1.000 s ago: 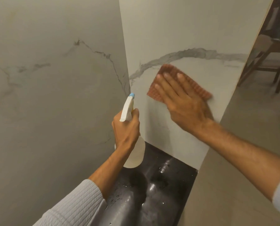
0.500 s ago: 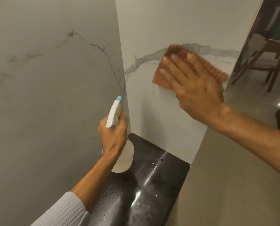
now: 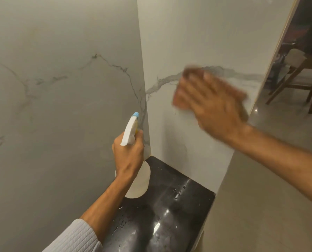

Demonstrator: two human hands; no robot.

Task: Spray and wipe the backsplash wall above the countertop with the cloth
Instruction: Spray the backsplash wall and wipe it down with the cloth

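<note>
Pale marble-look stone with thin grey veins fills the corner in front of me. One panel [image 3: 60,106] runs along my left in shadow. The brighter backsplash wall [image 3: 197,42] faces me and meets that panel in a straight vertical seam. Below them lies the glossy black countertop [image 3: 178,206], with small water drops [image 3: 177,193] scattered on it and a bright glare near its front.

My right hand [image 3: 217,108] lies flat against the brighter wall, fingers straight and spread a little, pressing the cloth [image 3: 180,100] onto the stone. The hand and cloth are both blurred. The cloth is reddish-brown and most of it is hidden under my palm. Its left and upper edges show beyond my fingertips, right over the broad grey vein [image 3: 162,83] that crosses the wall. I can't make out its weave or folds through the blur.

My left hand [image 3: 129,153] is curled round the neck of the spray bottle [image 3: 139,182], held in the air just in front of the corner seam and above the back of the countertop. The white trigger head stands up out of my fist, and its blue nozzle [image 3: 135,115] points up and away towards the seam. The pale round body hangs below my wrist. I can't tell whether a finger is on the trigger. A ribbed light-grey sleeve [image 3: 75,239] covers my left forearm near the bottom edge.

Past the right end of the wall, a shiny floor [image 3: 278,128] opens out, and a wooden chair [image 3: 300,73] with a light seat stands on it, well apart from my hands.
</note>
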